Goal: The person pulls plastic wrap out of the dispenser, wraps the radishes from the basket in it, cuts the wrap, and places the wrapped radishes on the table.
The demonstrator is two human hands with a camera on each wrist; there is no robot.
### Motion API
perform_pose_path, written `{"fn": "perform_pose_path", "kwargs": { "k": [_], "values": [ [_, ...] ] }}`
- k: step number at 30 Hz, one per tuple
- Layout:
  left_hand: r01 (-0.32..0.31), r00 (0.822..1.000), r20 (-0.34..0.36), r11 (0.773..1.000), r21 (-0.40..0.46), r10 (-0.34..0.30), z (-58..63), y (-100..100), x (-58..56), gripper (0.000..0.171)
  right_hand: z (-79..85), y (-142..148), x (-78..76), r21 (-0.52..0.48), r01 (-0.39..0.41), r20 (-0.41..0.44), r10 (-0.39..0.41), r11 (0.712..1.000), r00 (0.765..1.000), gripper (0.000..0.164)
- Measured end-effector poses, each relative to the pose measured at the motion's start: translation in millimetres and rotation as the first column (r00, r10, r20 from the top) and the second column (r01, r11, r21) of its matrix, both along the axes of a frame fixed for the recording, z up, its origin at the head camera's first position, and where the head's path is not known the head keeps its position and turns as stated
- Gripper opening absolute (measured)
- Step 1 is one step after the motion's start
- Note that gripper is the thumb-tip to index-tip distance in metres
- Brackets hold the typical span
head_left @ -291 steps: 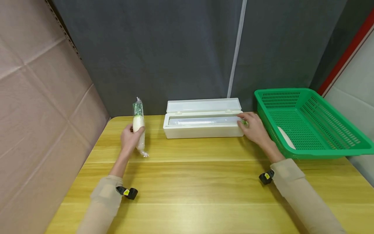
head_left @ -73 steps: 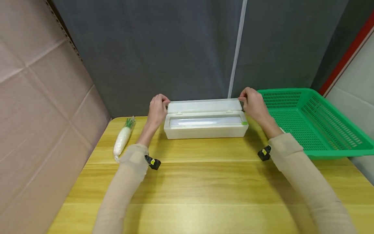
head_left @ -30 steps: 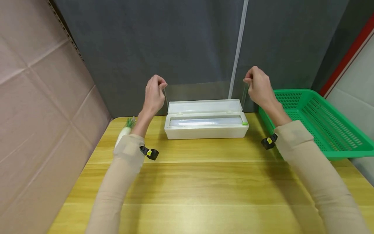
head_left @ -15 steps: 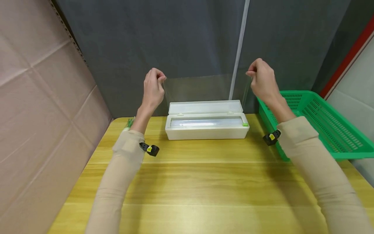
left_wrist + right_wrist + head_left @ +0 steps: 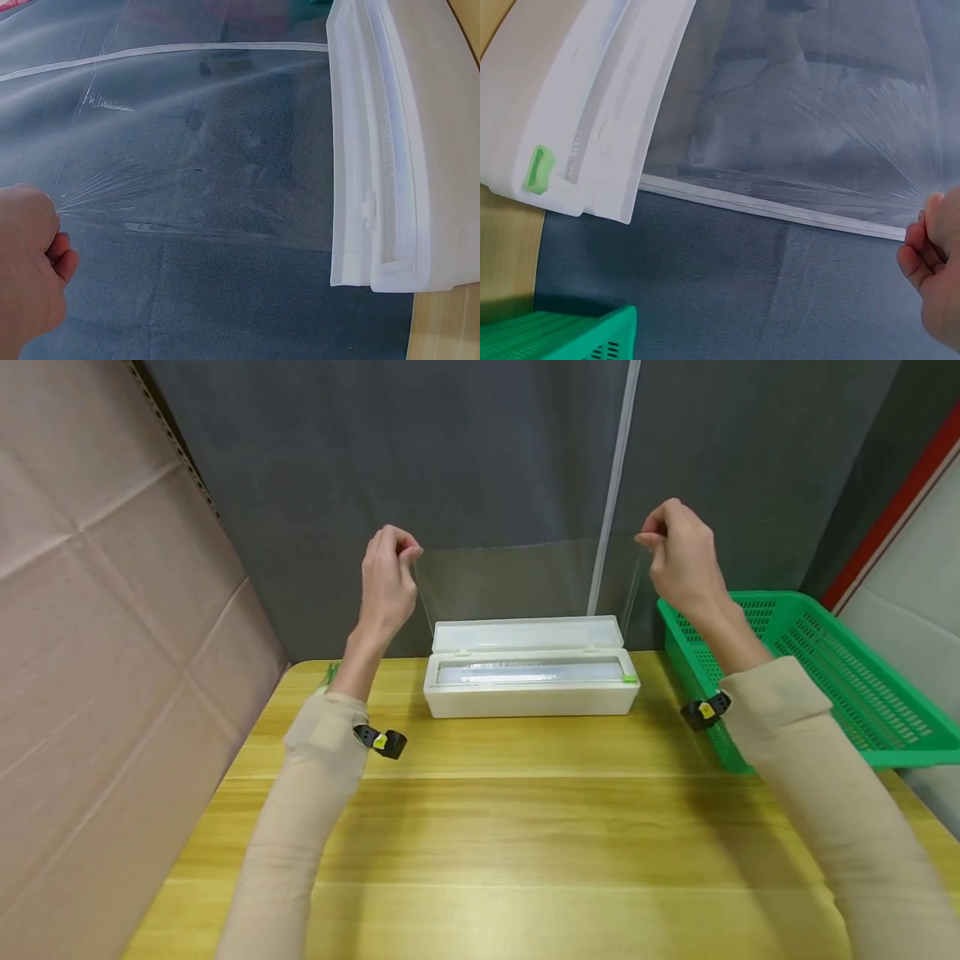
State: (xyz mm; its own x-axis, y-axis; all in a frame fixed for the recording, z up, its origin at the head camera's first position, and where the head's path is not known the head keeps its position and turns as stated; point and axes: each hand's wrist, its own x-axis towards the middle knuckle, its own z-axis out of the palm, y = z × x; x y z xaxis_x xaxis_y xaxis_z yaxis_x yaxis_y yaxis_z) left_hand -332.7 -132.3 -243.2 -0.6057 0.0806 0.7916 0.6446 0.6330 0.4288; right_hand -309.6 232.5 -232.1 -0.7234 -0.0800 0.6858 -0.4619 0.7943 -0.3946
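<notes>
A clear sheet of cling film (image 5: 517, 581) stretches up from a white cling film dispenser (image 5: 531, 700) whose lid stands raised. My left hand (image 5: 386, 578) pinches the film's upper left corner, and my right hand (image 5: 684, 556) pinches the upper right one. Creases fan out from the fingertips across the film (image 5: 187, 172) in the left wrist view. On the dispenser's right end sits a green slide cutter (image 5: 629, 679). Behind the left sleeve, only the green leaves (image 5: 330, 674) of a white radish show; its body is hidden.
A green slotted basket (image 5: 918, 757) stands on the right side of the wooden table (image 5: 480, 827), partly behind the right forearm. A dark grey curtain (image 5: 390, 452) hangs behind the dispenser, and a pinkish sheet (image 5: 135, 635) covers the left side.
Earlier my left hand held the wrapped radish, which then lay on the table's left. Both hands moved to the dispenser, then rose, drawing the cling film upward and higher still in the last second.
</notes>
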Motion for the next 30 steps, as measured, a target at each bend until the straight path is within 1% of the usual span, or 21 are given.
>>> {"fn": "perform_pose_path", "kwargs": {
  "k": [2,6,11,15,18,26,30],
  "values": [
    [0.006,1.0,-0.005,1.0,-0.006,-0.007,-0.7,-1.1,2.9,0.016,-0.2,0.6,3.8,-0.006,0.0,-0.002,0.0,1.0,1.0,0.014],
    [0.02,0.999,-0.038,1.0,-0.019,-0.021,-2.8,-3.7,9.4,0.016,-0.9,2.2,11.9,-0.005,-0.005,-0.01,0.005,1.0,1.0,0.012],
    [0.054,0.995,-0.077,0.998,-0.026,-0.056,-7.0,-7.4,18.1,0.014,-3.4,5.2,20.9,0.025,-0.026,-0.055,0.028,0.999,0.998,0.012],
    [0.087,0.988,-0.122,0.995,-0.043,-0.091,-10.6,-11.5,24.8,0.015,-5.8,6.8,30.0,0.06,-0.036,-0.107,0.042,0.998,0.993,0.013],
    [0.099,0.984,-0.145,0.993,-0.061,-0.107,-12.6,-14.3,28.6,0.015,-7.3,7.6,35.5,0.068,-0.038,-0.132,0.046,0.997,0.99,0.012],
    [0.116,0.977,-0.169,0.99,-0.079,-0.128,-15.5,-19.2,40.9,0.013,-9.3,7.1,47.4,0.068,-0.038,-0.151,0.048,0.997,0.987,0.011],
    [0.127,0.976,-0.167,0.989,-0.08,-0.139,-18.3,-22.1,46.8,0.012,-10.8,6.1,55.0,0.061,-0.03,-0.138,0.038,0.998,0.99,0.01]
  ]
}}
